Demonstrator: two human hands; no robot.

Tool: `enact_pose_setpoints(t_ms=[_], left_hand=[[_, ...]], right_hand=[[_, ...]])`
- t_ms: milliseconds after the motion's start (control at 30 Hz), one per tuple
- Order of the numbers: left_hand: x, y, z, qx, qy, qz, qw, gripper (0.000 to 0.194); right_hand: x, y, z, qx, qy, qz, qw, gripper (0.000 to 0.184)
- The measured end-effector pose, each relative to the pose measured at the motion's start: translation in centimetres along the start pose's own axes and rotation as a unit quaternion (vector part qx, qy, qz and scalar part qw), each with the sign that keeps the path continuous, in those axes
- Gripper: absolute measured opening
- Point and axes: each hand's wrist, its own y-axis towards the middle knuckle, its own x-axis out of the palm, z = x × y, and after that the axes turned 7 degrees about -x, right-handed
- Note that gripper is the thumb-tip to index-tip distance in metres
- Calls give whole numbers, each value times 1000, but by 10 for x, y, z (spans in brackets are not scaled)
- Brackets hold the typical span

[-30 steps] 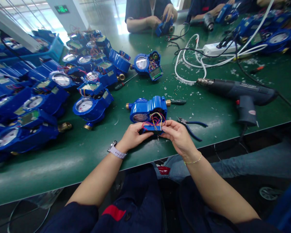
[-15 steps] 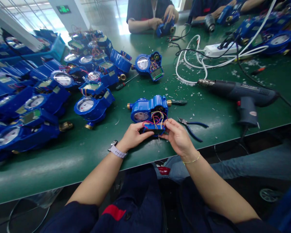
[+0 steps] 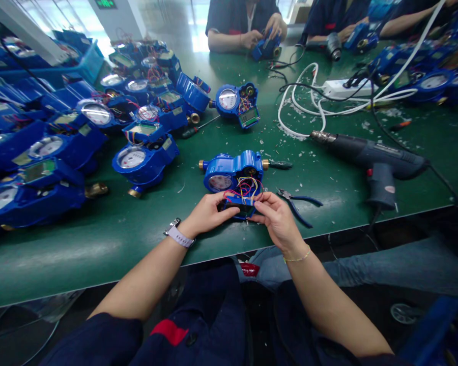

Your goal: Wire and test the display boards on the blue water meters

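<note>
A blue water meter (image 3: 232, 170) with brass ends lies on the green table in front of me. Red, yellow and white wires (image 3: 248, 188) run from its open housing to a blue display module (image 3: 241, 208) at its near side. My left hand (image 3: 209, 213) is closed on the left end of that module, thumb along its front. Around the right end, my right hand (image 3: 277, 218) pinches with thumb and fingers. The fingertips partly hide the module. Dark-handled cutting pliers (image 3: 299, 203) lie just right of my right hand.
Many blue meters (image 3: 132, 157) crowd the left side. A heat gun (image 3: 377, 157) lies at right, near a white power strip (image 3: 349, 89) and its cables. Another meter (image 3: 236, 104) and a screwdriver (image 3: 193, 131) lie beyond. Co-workers' hands (image 3: 273, 25) handle meters across the table.
My right thumb and fingers have shifted slightly left along the display module. My left hand keeps its hold. The whole view has shifted a little.
</note>
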Motion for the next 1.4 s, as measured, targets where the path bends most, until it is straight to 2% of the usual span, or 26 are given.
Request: enact_pose_setpoints(t_ms=[200,400,667,833,1100,1267,1400], left_hand=[[0,0,-3,-23,17,7,1000,25],[1,2,-1,-39,12,16,999,27],[3,3,-1,-100,-132,-19,986,35],[4,4,-1,-110,-143,-21,983,36],[0,4,3,-103,-96,23,990,33],[0,4,6,-100,-94,8,990,33],[2,5,6,-105,-119,4,987,33]], right_hand=[[-4,3,2,-25,-45,22,998,36],[-8,5,1,-21,-50,43,998,35],[-10,4,-2,14,-20,35,999,34],[-14,5,0,31,-4,12,999,33],[-23,10,6,29,64,-5,997,31],[-27,11,7,25,103,-5,994,32],[-29,11,8,7,116,17,993,33]])
